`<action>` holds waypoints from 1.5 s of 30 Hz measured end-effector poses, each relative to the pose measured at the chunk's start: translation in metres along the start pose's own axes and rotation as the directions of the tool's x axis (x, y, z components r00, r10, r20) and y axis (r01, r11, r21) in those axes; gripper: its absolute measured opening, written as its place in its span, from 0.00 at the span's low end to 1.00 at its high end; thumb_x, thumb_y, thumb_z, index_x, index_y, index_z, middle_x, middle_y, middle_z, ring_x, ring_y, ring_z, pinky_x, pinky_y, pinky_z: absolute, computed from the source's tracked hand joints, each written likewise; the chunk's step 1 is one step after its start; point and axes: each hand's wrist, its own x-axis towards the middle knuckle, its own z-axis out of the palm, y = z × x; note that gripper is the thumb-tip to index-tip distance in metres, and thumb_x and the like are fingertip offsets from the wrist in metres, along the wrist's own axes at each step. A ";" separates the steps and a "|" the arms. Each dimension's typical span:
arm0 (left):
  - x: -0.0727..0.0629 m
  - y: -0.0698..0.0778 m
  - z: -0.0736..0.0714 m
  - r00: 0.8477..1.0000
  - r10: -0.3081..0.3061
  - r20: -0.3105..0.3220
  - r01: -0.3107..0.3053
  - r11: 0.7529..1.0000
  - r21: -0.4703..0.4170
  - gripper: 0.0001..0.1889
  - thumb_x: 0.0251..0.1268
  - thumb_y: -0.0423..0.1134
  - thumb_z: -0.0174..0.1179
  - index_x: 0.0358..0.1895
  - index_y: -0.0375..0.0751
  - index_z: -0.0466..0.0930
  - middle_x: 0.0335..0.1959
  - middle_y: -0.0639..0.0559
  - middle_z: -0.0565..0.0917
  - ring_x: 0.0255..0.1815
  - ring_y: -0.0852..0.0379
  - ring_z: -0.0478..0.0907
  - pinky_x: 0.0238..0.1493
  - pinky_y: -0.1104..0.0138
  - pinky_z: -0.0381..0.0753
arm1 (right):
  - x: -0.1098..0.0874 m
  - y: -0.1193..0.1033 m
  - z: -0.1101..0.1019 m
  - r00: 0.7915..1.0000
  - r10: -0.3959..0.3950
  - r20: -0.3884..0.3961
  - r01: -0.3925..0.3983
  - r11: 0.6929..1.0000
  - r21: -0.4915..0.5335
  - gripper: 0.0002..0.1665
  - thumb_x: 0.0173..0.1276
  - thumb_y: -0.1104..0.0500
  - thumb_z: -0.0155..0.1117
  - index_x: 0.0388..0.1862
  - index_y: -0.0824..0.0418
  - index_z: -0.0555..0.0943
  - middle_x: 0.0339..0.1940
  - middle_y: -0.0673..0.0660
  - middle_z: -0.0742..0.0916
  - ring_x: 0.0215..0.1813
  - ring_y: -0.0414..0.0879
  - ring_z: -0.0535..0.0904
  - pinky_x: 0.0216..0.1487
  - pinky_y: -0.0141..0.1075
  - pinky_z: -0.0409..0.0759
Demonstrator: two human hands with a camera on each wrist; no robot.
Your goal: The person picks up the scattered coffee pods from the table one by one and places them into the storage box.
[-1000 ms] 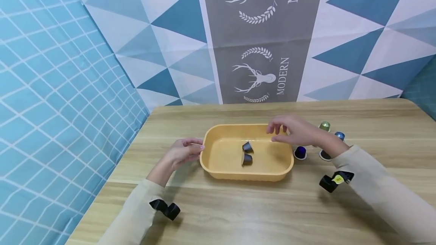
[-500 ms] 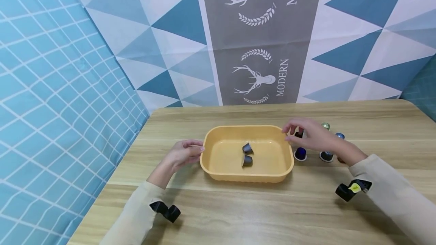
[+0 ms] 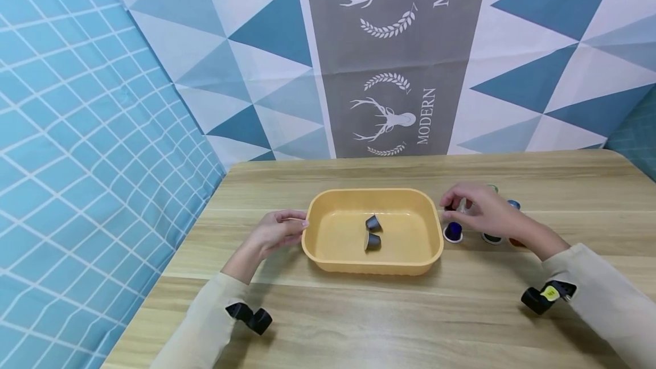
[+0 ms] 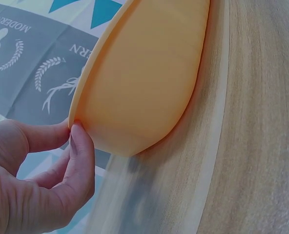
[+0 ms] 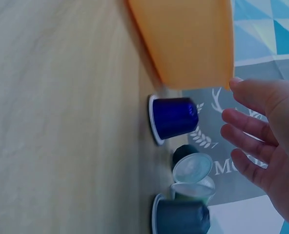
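Observation:
A yellow plastic basin (image 3: 373, 267) stands on the table with two dark coffee capsules, one (image 3: 373, 242) below the other (image 3: 373, 223). My left hand (image 3: 277, 231) pinches its left rim between thumb and finger, as the left wrist view shows. Beyond the basin's right end, my right hand (image 3: 476, 206) hovers over a group of capsules, its fingers loosely bent and holding nothing. Nearest to it are a deep blue capsule (image 5: 175, 118) standing on its lid and a dark capsule (image 5: 183, 152) tipped over with its pale lid showing.
Around the right hand stand more capsules: a dark one (image 3: 492, 239), an orange-brown one (image 3: 516, 242), a light blue one (image 3: 514, 204) and a green one (image 3: 493, 188), partly hidden by the hand and wrist. A patterned cloth (image 3: 389, 61) hangs behind the wooden table (image 3: 359, 323).
My right hand has moved right, from above the basin's right end to over the capsules beside it. The left hand stays at the basin's rim, and the two capsules inside lie still.

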 end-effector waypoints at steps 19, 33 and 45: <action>-0.001 0.000 0.000 1.000 0.005 0.001 -0.005 1.000 -0.016 0.21 0.65 0.30 0.59 0.59 0.25 0.70 0.37 0.52 0.83 0.34 0.65 0.80 0.39 0.75 0.83 | -0.017 0.012 0.006 0.992 0.001 0.123 0.002 1.000 -0.022 0.14 0.54 0.63 0.74 0.38 0.52 0.81 0.32 0.41 0.82 0.34 0.33 0.74 0.33 0.29 0.76; 0.001 -0.001 0.000 1.000 -0.003 0.000 0.003 1.000 -0.011 0.21 0.65 0.31 0.59 0.59 0.25 0.70 0.36 0.53 0.83 0.34 0.64 0.80 0.40 0.75 0.83 | -0.022 0.014 0.008 0.982 0.016 0.190 -0.006 0.999 -0.054 0.18 0.52 0.62 0.76 0.41 0.51 0.80 0.37 0.41 0.83 0.39 0.29 0.75 0.39 0.30 0.81; 0.001 -0.001 -0.001 1.000 -0.011 0.003 0.011 1.000 -0.008 0.22 0.65 0.32 0.59 0.60 0.26 0.70 0.36 0.54 0.83 0.34 0.65 0.81 0.40 0.74 0.83 | -0.020 0.014 0.008 0.981 0.038 0.191 -0.021 0.996 -0.092 0.18 0.51 0.61 0.77 0.40 0.51 0.81 0.36 0.41 0.83 0.38 0.30 0.75 0.38 0.30 0.79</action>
